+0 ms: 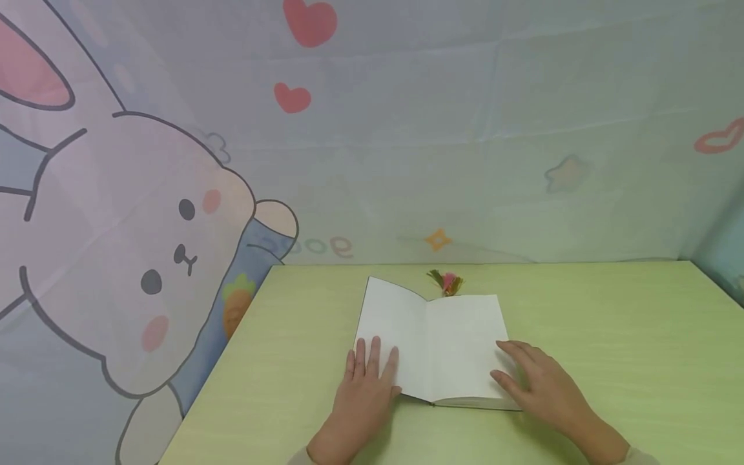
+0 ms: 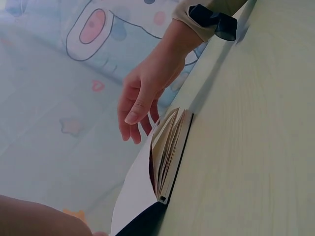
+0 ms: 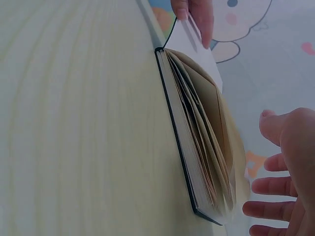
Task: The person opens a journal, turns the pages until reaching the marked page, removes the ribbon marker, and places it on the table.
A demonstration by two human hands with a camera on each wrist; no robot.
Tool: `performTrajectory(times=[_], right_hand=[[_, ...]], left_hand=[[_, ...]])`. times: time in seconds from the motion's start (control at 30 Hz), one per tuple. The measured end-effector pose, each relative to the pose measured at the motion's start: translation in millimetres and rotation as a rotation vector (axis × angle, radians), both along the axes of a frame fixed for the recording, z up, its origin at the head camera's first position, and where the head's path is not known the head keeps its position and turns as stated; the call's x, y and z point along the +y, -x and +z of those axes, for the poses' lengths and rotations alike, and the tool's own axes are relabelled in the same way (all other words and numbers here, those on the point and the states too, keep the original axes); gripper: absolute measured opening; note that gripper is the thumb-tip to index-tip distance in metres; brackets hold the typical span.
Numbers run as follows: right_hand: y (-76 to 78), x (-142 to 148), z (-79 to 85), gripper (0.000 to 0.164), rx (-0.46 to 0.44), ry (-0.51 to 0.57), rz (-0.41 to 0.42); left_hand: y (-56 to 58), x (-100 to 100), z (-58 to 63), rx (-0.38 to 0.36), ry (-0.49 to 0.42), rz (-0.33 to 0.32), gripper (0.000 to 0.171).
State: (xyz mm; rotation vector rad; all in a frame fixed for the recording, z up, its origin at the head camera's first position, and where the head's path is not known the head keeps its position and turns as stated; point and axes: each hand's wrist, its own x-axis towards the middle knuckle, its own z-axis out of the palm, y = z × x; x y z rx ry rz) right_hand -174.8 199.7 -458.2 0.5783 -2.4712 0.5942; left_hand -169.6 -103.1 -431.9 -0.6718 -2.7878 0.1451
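A book (image 1: pixel 465 349) with blank white pages lies open on the table, its dark cover showing along the lower edge. The left side stands raised and tilted, with few leaves under it; most leaves are on the right. My left hand (image 1: pixel 365 391) rests on the lower left page, fingers straight and spread, thumb at the bottom edge. Over the right page's outer edge is my right hand (image 1: pixel 546 387), fingers loosely bent and thumb apart, gripping nothing. In the right wrist view the book's leaves (image 3: pixel 197 128) bulge and fan apart, with the right hand (image 3: pixel 290 172) beside them.
A pink, green and reddish tassel (image 1: pixel 449 284) pokes out beyond the book's top edge. The pale green table (image 1: pixel 628 336) ends at a back edge against a hanging cloth (image 1: pixel 407 161) printed with a rabbit, hearts and stars. A dark band (image 2: pixel 214 22) circles the right wrist.
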Motion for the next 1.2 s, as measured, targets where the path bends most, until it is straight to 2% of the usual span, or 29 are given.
performTrajectory(times=[0.27, 0.5, 0.8, 1.0, 1.2], right_hand=[[-1.2, 3, -2.8, 0.046, -0.025, 0.003, -0.009], [-2.2, 6, -6.7, 0.047, -0.131, -0.004, -0.033], [-2.1, 7, -7.1, 0.053, -0.169, -0.138, -0.048], [-3.0, 7, -8.7, 0.055, -0.230, -0.191, -0.052], [-4.0, 7, -8.4, 0.053, -0.223, -0.205, -0.048]], left_hand=[[1.2, -4, -1.1, -0.122, -0.067, -0.026, 0.047], [3.4, -8, -6.6, -0.214, -0.123, -0.028, 0.049], [4.7, -8, -14.0, -0.369, -0.223, -0.013, 0.058], [4.7, -8, -18.8, -0.398, -0.230, 0.004, 0.061], [7.4, -8, -28.5, -0.374, -0.183, 0.002, 0.062]])
